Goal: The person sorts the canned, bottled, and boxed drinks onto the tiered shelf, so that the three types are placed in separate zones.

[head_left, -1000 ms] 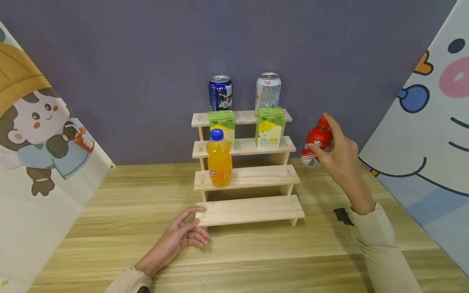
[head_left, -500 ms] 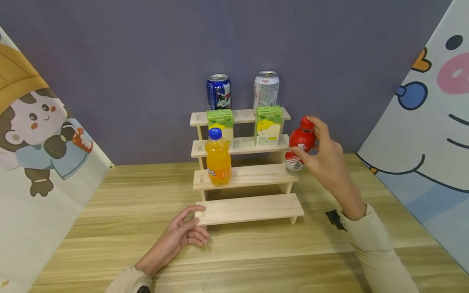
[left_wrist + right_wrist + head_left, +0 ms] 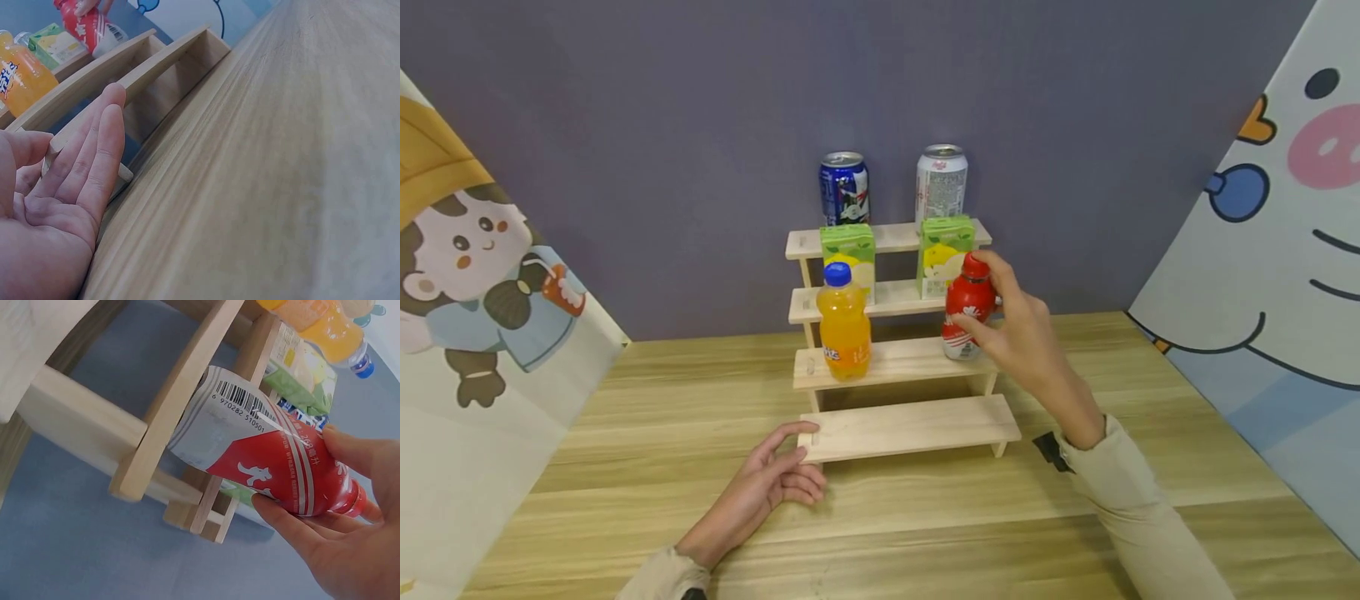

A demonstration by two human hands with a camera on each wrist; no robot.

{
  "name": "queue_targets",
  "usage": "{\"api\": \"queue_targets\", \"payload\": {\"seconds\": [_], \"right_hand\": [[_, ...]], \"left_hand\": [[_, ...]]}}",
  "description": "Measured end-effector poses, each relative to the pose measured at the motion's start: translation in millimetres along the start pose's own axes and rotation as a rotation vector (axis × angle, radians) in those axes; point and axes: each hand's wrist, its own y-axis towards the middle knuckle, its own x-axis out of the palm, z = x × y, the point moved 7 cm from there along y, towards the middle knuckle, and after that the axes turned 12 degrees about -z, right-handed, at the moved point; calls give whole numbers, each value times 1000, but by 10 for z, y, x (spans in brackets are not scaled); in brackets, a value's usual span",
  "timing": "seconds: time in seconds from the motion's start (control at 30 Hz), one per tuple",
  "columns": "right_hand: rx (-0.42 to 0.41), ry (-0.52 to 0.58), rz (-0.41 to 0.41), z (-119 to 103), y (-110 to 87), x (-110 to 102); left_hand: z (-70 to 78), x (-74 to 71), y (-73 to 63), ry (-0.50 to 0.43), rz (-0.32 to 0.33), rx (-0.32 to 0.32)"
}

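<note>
My right hand (image 3: 1018, 337) grips a red and white plastic bottle (image 3: 967, 312) by its upper body. The bottle stands nearly upright at the right part of the third step down of a wooden stepped rack (image 3: 910, 429); its base is right at the board in the right wrist view. An orange soda bottle (image 3: 846, 333) with a blue cap stands on the left of that same step. My left hand (image 3: 775, 475) pinches the left front corner of the lowest step between thumb and index finger, the other fingers reaching out below the board, as the left wrist view shows.
On the top step stand a blue can (image 3: 844, 190) and a white can (image 3: 941, 185). Two green juice cartons, a left one (image 3: 859, 242) and a right one (image 3: 942, 242), occupy the second step. Behind rises a grey wall (image 3: 700, 167); printed cartoon panels flank the wooden table (image 3: 625, 467).
My right hand has carried the red bottle leftward from beside the rack to over the third step's right part, tilting it more upright. My left hand has stayed at the rack's corner.
</note>
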Motion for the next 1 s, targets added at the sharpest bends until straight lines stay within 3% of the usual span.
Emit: {"api": "queue_targets", "payload": {"seconds": [0.23,0.5,1.0], "right_hand": [[-12,13,17,-33,7,24],[55,33,-41,59,22,119],[16,13,-59,103,-1,140]], "left_hand": [[6,6,23,9,-8,2],[-9,-14,8,1,1,-6],[-21,-19,24,-10,7,-15]]}}
